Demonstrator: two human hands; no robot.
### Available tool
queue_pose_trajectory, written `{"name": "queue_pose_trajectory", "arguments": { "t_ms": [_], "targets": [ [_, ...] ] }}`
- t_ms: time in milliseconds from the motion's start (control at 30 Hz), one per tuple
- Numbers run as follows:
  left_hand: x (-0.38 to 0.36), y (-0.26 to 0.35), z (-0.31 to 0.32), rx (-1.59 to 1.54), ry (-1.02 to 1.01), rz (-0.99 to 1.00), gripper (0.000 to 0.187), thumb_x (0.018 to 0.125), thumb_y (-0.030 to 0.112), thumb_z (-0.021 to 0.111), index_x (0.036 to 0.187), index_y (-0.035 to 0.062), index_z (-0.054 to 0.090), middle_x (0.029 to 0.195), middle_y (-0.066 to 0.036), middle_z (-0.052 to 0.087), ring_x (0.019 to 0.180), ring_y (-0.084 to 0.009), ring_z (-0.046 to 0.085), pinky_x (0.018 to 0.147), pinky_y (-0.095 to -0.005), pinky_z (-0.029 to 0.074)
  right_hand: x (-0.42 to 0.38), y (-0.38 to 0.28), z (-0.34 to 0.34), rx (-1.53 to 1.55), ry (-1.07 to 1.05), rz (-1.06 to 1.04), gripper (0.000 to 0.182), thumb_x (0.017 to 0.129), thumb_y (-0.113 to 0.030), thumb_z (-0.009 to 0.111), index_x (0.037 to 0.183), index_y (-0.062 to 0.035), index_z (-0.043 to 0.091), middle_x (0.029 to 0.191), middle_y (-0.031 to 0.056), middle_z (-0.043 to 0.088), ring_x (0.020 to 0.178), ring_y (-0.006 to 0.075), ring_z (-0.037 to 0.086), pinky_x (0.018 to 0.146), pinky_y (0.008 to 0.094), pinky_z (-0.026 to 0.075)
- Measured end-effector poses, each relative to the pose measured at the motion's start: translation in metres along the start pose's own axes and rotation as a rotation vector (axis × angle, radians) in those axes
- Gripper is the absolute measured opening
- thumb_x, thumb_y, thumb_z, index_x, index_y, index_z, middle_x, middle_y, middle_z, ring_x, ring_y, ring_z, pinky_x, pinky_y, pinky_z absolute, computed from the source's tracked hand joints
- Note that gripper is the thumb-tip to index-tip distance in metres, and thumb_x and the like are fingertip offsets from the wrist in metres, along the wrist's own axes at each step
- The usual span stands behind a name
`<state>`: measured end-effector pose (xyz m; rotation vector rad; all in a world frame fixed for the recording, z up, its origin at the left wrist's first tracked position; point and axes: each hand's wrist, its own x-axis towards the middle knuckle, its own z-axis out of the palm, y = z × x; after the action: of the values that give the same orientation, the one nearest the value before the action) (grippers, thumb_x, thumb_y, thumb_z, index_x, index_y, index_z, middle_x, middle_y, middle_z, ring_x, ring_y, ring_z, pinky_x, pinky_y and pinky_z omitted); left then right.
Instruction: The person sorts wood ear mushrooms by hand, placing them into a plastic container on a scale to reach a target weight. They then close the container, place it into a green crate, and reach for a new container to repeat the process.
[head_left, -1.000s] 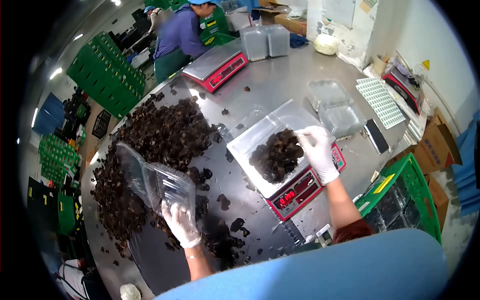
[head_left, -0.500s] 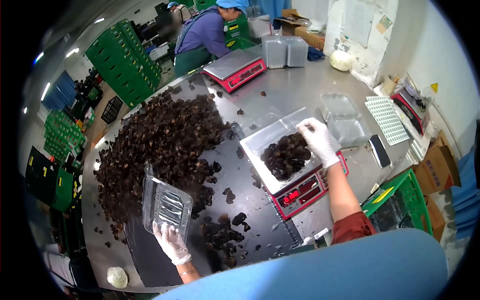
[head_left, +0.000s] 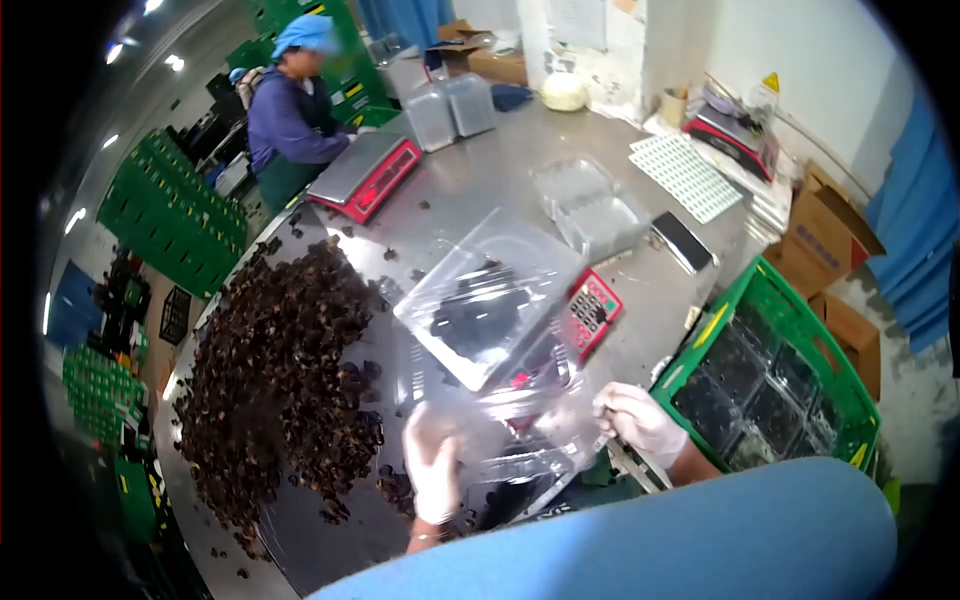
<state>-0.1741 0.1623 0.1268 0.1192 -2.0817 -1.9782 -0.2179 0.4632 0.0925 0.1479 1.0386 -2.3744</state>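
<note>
I hold a clear plastic clamshell box (head_left: 490, 330) up in the middle of the frame, its thin ribbed shell glossy and see-through, the lid swung open above the tray. My left hand (head_left: 435, 475), in a white glove, shows through the plastic at the lower middle, its fingers closed on the near edge of the box. My right hand (head_left: 640, 420), gloved the same way, sits just right of it with fingers curled on the box's lower right corner. Behind the box, partly seen through it, stands a red scale (head_left: 590, 310) with a keypad on its slanted front and a dark clump on its pan, blurred by the plastic. The counter (head_left: 500, 175) is dull brushed steel. A broad heap of dark, wrinkled fungus pieces (head_left: 280, 380) spreads over its left half, with loose bits near my left hand. At the lower right a green slatted crate (head_left: 800, 340) holds filled clear boxes. Toward the upper middle lie empty clear trays (head_left: 590, 210), a second red scale (head_left: 365, 175) and, at the upper left, a person in a blue cap (head_left: 295, 110).
</note>
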Motion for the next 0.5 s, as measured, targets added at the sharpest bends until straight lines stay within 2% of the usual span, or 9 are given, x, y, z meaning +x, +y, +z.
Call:
{"name": "queue_pose_trajectory", "arguments": {
  "t_ms": [67,133,167,200,233,300,367,433,500],
  "targets": [
    [0.0,0.027,0.058,-0.216,-0.14,-0.172,0.057,0.083,-0.005,0.05,0.136,0.0001,0.032,0.125,-0.013,0.046,0.11,-0.0208,0.048,0.097,-0.0351,0.04,-0.042,-0.015,0.003,0.061,0.136,0.005,0.021,0.095,-0.02,0.047,0.1,-0.0022,0.057,0.082,0.0065,0.057,0.066,0.015,0.051,0.062,0.0275,0.042],
    [-0.011,-0.014,0.112,-0.257,-0.19,0.059,0.067,0.082,-0.012,0.043,0.143,0.0067,0.022,0.122,-0.011,0.046,0.095,-0.0153,0.05,0.086,-0.0293,0.045,-0.077,-0.026,-0.013,0.147,0.214,-0.125,0.028,0.097,-0.028,0.047,0.104,-0.002,0.055,0.081,0.0055,0.054,0.065,0.0142,0.048,0.062,0.0261,0.04],
    [-0.018,-0.012,0.129,-0.206,-0.344,0.033,0.069,0.083,-0.012,0.043,0.144,0.0067,0.018,0.122,-0.012,0.044,0.094,-0.0147,0.047,0.087,-0.0293,0.043,-0.094,-0.025,-0.025,0.208,0.239,-0.242,0.033,0.098,-0.033,0.046,0.105,-0.0021,0.054,0.079,0.0049,0.052,0.065,0.0135,0.047,0.061,0.0249,0.039],
    [-0.028,-0.003,0.147,-0.202,-0.388,-0.11,0.06,0.091,-0.001,0.049,0.143,0.0003,0.02,0.13,-0.015,0.042,0.109,-0.0203,0.05,0.094,-0.0335,0.042,-0.112,-0.026,-0.028,0.09,0.324,-0.368,0.034,0.098,-0.036,0.046,0.104,-0.0029,0.054,0.077,0.0037,0.052,0.063,0.0117,0.046,0.058,0.0235,0.037],
    [-0.038,-0.02,0.161,-0.067,-0.464,0.003,0.062,0.091,-0.002,0.047,0.144,0.0014,0.016,0.124,-0.014,0.043,0.102,-0.0175,0.05,0.089,-0.03,0.043,-0.128,-0.026,-0.032,-0.03,0.411,-0.499,0.036,0.098,-0.038,0.045,0.102,-0.0036,0.054,0.074,0.0026,0.051,0.062,0.01,0.045,0.055,0.0222,0.035],
    [-0.055,-0.013,0.186,-0.328,-0.63,-0.017,0.067,0.089,-0.005,0.047,0.145,0.0019,0.012,0.121,-0.013,0.044,0.098,-0.0165,0.048,0.087,-0.0276,0.043,-0.159,-0.025,-0.057,-0.345,0.611,-0.514,0.03,0.097,-0.035,0.049,0.099,-0.0058,0.054,0.069,-0.0012,0.047,0.057,0.0065,0.041,0.049,0.0201,0.031],
    [-0.06,-0.008,0.188,-0.22,-0.844,-0.153,0.07,0.087,-0.007,0.048,0.145,0.002,0.009,0.121,-0.012,0.044,0.099,-0.016,0.048,0.087,-0.0272,0.042,-0.18,-0.028,-0.056,-0.622,0.962,-0.408,0.02,0.097,-0.023,0.051,0.086,-0.0075,0.057,0.064,-0.0039,0.045,0.053,0.0023,0.036,0.046,0.0184,0.026],
    [-0.061,-0.019,0.189,-0.169,-0.889,-0.192,0.067,0.088,-0.004,0.049,0.144,0.0009,0.014,0.121,-0.013,0.044,0.1,-0.0182,0.048,0.088,-0.03,0.043,-0.195,-0.027,-0.055,-0.757,1.078,-0.414,0.017,0.094,-0.017,0.054,0.083,-0.0048,0.059,0.064,0.0005,0.052,0.057,0.0053,0.044,0.049,0.0207,0.035],
    [-0.06,-0.036,0.191,-0.13,-0.854,-0.252,0.064,0.088,0.0,0.05,0.143,-0.0002,0.018,0.122,-0.014,0.045,0.102,-0.0205,0.049,0.089,-0.0329,0.043,-0.198,-0.026,-0.048,-1.112,1.218,-0.674,0.01,0.089,-0.012,0.059,0.088,-0.0023,0.062,0.07,0.0059,0.059,0.062,0.0117,0.054,0.057,0.0257,0.044]
  ]
}}
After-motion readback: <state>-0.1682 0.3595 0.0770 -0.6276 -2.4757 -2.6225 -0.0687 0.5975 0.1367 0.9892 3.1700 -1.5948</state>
